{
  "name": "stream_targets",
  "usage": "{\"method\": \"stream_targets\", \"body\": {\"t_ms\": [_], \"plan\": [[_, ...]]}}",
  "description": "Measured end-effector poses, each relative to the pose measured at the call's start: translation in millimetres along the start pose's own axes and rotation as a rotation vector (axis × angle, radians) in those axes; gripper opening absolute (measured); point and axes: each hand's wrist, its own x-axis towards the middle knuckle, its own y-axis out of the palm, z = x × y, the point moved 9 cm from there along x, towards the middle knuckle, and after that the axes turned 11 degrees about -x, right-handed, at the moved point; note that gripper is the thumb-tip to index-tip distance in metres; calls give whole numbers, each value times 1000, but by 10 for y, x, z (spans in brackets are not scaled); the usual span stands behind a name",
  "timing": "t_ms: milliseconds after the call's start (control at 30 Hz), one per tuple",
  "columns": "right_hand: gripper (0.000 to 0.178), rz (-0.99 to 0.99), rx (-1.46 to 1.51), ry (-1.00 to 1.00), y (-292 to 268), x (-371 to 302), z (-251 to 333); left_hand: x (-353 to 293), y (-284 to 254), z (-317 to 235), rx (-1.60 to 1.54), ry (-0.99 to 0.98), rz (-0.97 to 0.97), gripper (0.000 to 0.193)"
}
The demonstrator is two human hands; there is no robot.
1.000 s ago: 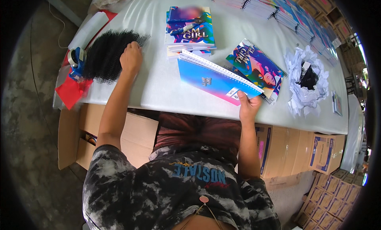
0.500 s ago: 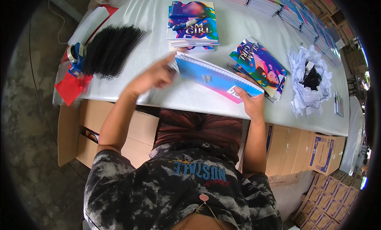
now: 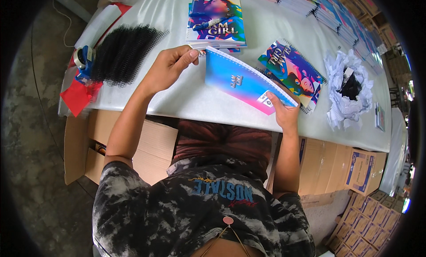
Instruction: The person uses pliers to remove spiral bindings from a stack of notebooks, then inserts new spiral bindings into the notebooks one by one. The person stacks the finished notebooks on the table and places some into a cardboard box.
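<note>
My right hand [image 3: 286, 113] grips a notebook [image 3: 237, 79] with a blue-to-pink cover by its right end, thumb on top. The notebook is held tilted above the table edge, its row of punched holes along the far side. Thumb and forefinger of my left hand [image 3: 171, 68] are pinched together beside its upper left corner; what they hold there is too small to make out. Just beyond the right hand lies a colourful spiral notebook [image 3: 293, 73], with black coil showing under it. A stack of similar notebooks [image 3: 217, 24] sits farther back, a dark blue marker [image 3: 211, 24] on top.
Many black spiral coils [image 3: 126, 55] lie at the left, beside a blue tape dispenser [image 3: 84, 62] and red material [image 3: 76, 97]. Crumpled white paper [image 3: 348, 108] surrounds black coils at the right. Notebook piles [image 3: 319, 15] line the far right. Cardboard boxes [image 3: 326, 168] stand below the table.
My left hand has moved slightly up and right, and its blurred fingers are now pinched and steady. The held notebook has shifted a little to the right in my right hand.
</note>
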Motion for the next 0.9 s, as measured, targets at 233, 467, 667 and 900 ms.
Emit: {"method": "stream_targets", "body": {"t_ms": [233, 467, 667, 900], "plan": [[25, 62, -33, -85, 40, 2, 153, 82, 29, 114, -291, -382, 146, 37], [25, 70, -10, -57, 40, 24, 208, 213, 2, -607, 233, 225, 145, 18], [25, 52, -20, -164, 69, -5, 267, 204, 168, -686, 734, 134, 236, 37], [26, 64, -21, -191, 83, -65, 258, 177, 304, -758, 927, 62, 337, 34]]}}
